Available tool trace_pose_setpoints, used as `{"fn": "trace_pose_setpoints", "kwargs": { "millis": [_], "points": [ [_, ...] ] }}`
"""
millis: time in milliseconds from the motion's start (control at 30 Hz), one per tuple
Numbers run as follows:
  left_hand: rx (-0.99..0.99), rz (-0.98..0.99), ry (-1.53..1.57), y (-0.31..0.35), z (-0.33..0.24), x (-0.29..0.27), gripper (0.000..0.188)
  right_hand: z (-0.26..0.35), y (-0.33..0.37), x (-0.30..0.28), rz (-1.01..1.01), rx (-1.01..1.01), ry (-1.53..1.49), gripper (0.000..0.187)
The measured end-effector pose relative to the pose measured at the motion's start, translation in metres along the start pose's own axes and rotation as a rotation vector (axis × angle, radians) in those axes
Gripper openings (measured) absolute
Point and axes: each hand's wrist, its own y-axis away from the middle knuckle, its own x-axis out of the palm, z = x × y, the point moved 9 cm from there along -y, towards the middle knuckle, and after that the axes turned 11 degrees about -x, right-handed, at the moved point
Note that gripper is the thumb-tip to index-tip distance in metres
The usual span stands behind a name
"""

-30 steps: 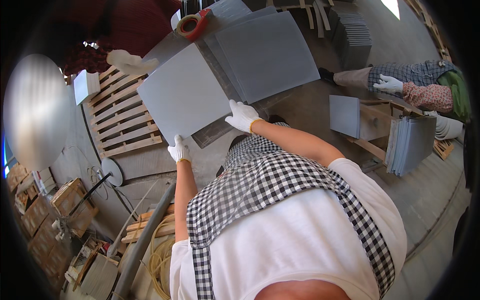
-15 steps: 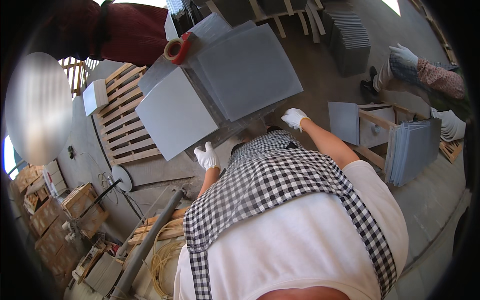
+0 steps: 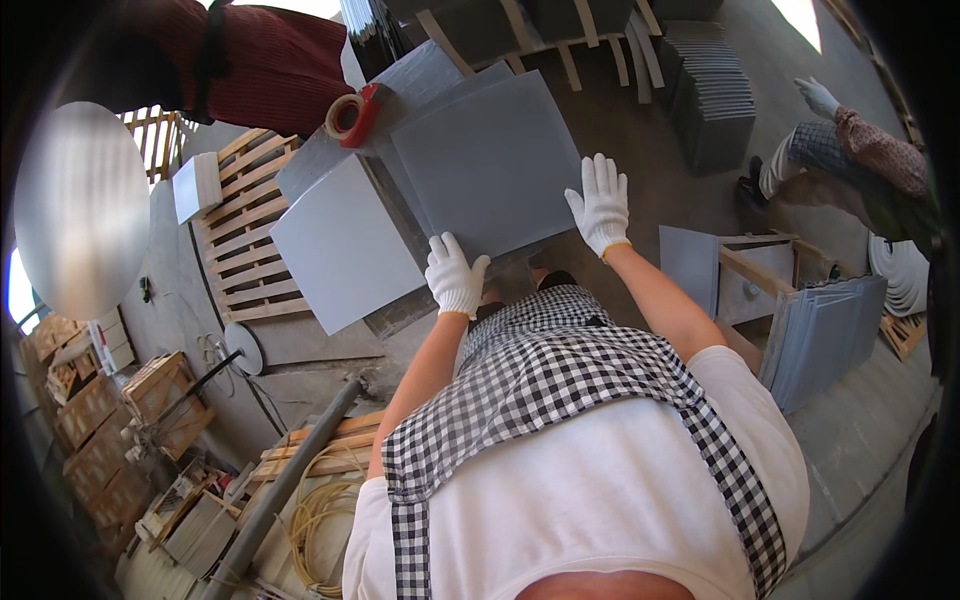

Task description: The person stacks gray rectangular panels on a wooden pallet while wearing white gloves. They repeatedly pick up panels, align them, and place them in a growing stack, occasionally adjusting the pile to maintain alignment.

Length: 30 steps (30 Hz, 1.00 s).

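A dark grey square panel (image 3: 490, 165) lies on top of similar sheets in front of me. My left hand (image 3: 455, 277), in a white knitted glove, is at its near left corner, fingers extended and thumb apart. Beside the panel's right edge is my right hand (image 3: 602, 205), gloved the same way, with its fingers stretched upward; the thumb is close to the edge. I cannot tell whether either hand touches the panel. A lighter grey panel (image 3: 350, 245) lies left of the dark one. Behind it sits a red tape dispenser (image 3: 372, 112) with a tan roll.
A person in a dark red garment (image 3: 270, 70) stands at the far left. Another person's gloved hand (image 3: 818, 98) shows at right, near a wooden rack (image 3: 755, 265) of upright panels. A wooden pallet (image 3: 255, 220) lies left; a grey pipe (image 3: 290, 490) runs lower left.
Both my hands have moved forward to the dark panel, the left also rightward. My right fingers, curled before, are now spread. The dark panel appears slightly turned. The person at right has shifted.
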Motion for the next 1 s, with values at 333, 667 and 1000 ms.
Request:
{"fn": "trace_pose_setpoints", "kwargs": {
  "millis": [333,667,1000],
  "points": [
    [0.014,-0.025,-0.093,-0.006,-0.004,0.007,0.089,0.026,-0.176,0.035,0.007,-0.084,0.040,0.071],
    [-0.066,-0.188,0.206,0.013,0.022,0.013,0.061,0.282,-0.131,0.072,0.320,-0.757,-0.309,0.070],
    [-0.162,-0.112,0.405,0.029,0.022,0.007,0.042,0.044,-0.075,0.019,0.184,-0.333,-0.145,0.066]
  ]
}}
